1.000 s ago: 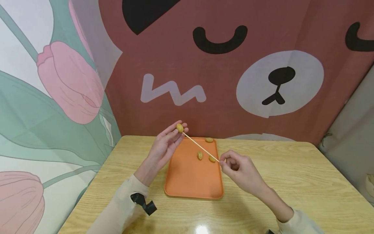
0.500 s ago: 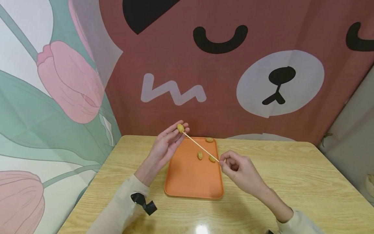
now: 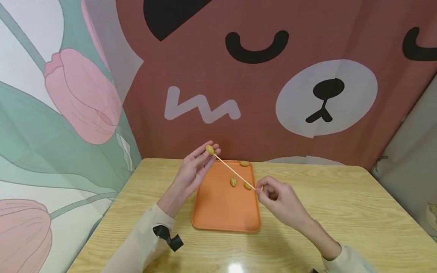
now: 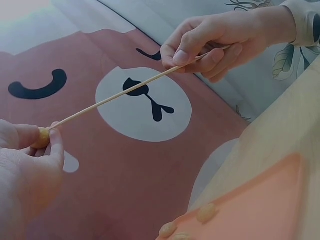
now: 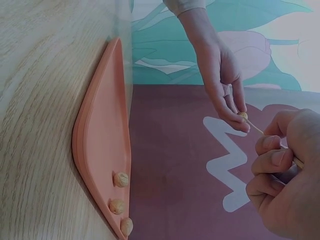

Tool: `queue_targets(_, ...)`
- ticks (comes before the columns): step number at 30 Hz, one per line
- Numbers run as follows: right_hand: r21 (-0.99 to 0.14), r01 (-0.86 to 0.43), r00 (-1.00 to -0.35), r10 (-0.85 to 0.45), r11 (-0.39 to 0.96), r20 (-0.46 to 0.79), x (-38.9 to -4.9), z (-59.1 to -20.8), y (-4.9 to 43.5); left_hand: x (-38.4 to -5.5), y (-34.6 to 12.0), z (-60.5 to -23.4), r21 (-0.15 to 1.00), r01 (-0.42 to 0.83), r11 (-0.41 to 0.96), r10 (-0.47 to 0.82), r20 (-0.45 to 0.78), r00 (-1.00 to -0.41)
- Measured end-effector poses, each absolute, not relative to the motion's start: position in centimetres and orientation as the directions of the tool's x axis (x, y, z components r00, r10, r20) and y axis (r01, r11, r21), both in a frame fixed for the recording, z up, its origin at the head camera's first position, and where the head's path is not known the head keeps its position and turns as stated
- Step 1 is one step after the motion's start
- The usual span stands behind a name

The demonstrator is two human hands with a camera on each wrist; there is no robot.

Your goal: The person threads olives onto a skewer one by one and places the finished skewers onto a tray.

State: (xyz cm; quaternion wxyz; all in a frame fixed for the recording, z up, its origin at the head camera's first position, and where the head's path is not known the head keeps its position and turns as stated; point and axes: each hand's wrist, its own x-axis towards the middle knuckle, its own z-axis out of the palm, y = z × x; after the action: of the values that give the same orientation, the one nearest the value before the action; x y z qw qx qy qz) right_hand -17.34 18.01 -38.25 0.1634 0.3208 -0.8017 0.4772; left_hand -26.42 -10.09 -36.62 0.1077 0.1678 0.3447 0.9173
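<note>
My left hand (image 3: pixel 191 172) pinches a small, oval, yellow-brown fruit-like piece (image 3: pixel 209 150) between thumb and fingertips, above the far end of the orange tray (image 3: pixel 222 212). A thin wooden skewer (image 3: pixel 233 171) runs from this piece down to my right hand (image 3: pixel 283 199), which grips its other end between thumb and fingers. In the left wrist view, the skewer's tip meets the oval piece (image 4: pixel 41 138) right at the fingertips. How deep the tip sits in it I cannot tell.
Several similar oval pieces lie on the tray, one near its back edge (image 3: pixel 244 163), one a little nearer (image 3: pixel 233 181) and one by its right rim (image 3: pixel 247 185). The tray rests on a wood-grain table (image 3: pixel 341 212). A printed bear curtain (image 3: pixel 259 125) hangs behind.
The held oval piece shifts and turns slightly in my left fingertips. Both hands and the skewer otherwise stay almost where they were.
</note>
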Motion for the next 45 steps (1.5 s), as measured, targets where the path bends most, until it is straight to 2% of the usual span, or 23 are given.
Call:
queue_targets(13, -0.688, -0.634, -0.769, -0.387, 0.354, 0.509, -17.0, -38.3, 17.8, -26.5, -9.9, -37.3, 0.722, -0.039, -0.691, 0.290, 0.227, -0.930)
queue_targets(23, -0.697, -0.632, -0.766, -0.408, 0.338, 0.496, -16.6, -39.1, 17.0, -25.6, -8.9, -38.1, 0.736, -0.082, -0.672, 0.353, 0.221, -0.909)
queue_targets(37, -0.743, -0.568, -0.820, -0.330, 0.354, 0.469, -16.7, -39.6, 16.3, -25.4, -8.4, -39.0, 0.756, -0.047, -0.653, 0.347, 0.244, -0.906)
queue_targets(45, -0.729, -0.587, -0.809, -0.303, 0.353, 0.504, -16.7, -40.0, 16.1, -24.9, -7.6, -39.3, 0.786, -0.063, -0.615, 0.385, 0.229, -0.894)
